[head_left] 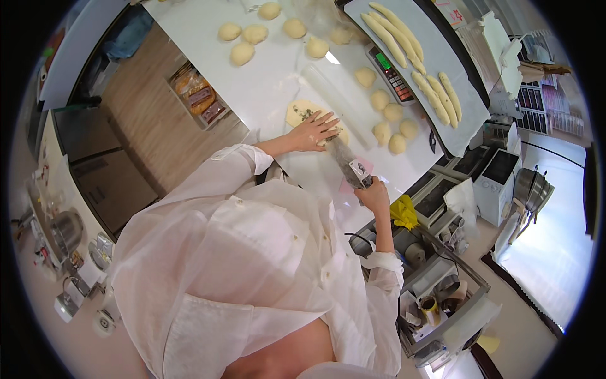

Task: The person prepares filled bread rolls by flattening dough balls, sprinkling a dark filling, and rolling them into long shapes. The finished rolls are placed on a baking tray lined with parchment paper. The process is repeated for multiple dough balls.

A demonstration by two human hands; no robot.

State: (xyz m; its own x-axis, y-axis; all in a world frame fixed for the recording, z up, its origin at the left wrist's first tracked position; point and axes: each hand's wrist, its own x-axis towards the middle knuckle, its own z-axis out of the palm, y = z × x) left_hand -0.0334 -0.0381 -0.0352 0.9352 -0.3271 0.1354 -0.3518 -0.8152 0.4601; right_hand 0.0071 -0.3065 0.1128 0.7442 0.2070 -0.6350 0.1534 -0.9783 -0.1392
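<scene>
A flattened piece of pale dough (294,114) lies on the white worktop, with dark bits scattered on it. My left hand (314,132) rests across the dough, palm down and fingers spread. In my right hand (377,194) is the lower end of a clear plastic packet (341,156), which has a white label and dark bits inside. The packet's far end reaches the dough's edge beside my left fingertips; its opening is hard to make out. Just beyond my left hand lies a translucent rolling pin (338,104).
Round dough balls (255,33) sit at the far left, and more dough balls (392,112) at the right. A scale (389,72) stands beside a lined tray (404,82) holding long dough strips (384,39). A yellow cloth-like item (404,212) hangs near my right forearm.
</scene>
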